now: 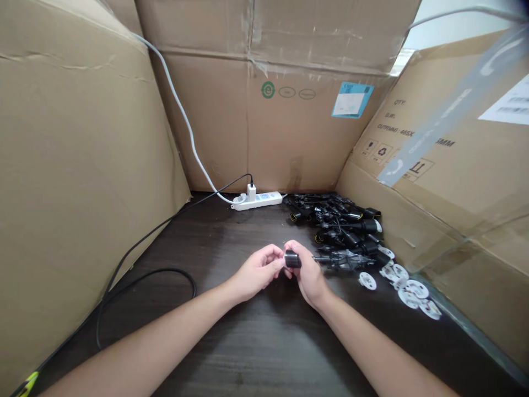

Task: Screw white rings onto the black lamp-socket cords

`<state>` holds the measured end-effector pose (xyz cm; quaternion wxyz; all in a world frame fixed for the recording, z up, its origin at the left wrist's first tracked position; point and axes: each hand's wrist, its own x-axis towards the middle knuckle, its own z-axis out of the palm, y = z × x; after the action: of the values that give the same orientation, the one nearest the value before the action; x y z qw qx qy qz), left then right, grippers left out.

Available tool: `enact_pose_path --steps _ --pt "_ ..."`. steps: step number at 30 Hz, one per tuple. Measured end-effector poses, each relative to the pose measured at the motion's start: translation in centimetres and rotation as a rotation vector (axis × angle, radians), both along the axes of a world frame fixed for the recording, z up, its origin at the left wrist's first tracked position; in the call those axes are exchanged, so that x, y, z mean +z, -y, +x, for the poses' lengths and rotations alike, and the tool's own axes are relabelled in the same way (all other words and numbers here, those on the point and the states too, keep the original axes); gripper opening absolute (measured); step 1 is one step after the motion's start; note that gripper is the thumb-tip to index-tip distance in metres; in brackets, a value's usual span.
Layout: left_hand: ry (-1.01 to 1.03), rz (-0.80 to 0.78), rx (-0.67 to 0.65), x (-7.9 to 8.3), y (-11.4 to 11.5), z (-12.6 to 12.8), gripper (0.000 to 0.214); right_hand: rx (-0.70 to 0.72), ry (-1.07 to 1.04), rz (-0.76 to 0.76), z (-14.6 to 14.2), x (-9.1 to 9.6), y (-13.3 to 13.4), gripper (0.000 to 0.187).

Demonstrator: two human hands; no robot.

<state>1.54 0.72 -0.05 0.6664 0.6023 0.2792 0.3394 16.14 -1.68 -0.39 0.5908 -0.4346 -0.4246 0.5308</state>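
Over the dark tabletop [231, 347], I have the right hand [309, 273] closed around a black cylinder [293, 259], the left hand [258, 271] bringing fingertips to its pale end, their hold too hidden to tell. Rightward lie heaped black fittings [349, 227] and white discs [416, 288]. Leftward, wood runs to a black cable [165, 269]; cardboard walls [297, 149] hem three edges.

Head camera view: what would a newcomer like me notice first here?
Probably the two bare hands near the middle: the right hand grips a black cylinder, with the left hand's fingertips at its pale end. Next, the heap of black parts just beyond to the right, with white discs scattered nearer. Tall cardboard stands around the dark tabletop.
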Motion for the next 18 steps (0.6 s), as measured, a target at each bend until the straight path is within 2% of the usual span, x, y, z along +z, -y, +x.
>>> enact_pose_path --steps 6,12,18 --pt "0.055 0.041 -0.026 0.26 0.14 0.15 0.036 -0.018 -0.013 0.012 -0.09 0.26 0.05 0.028" --pt "-0.017 -0.010 -0.027 -0.08 -0.28 -0.21 0.046 0.028 0.051 0.045 0.24 -0.04 0.01 0.028" --pt "-0.046 0.012 -0.075 0.34 -0.23 -0.33 0.048 0.007 0.064 0.005 0.15 -0.41 -0.03 0.029"
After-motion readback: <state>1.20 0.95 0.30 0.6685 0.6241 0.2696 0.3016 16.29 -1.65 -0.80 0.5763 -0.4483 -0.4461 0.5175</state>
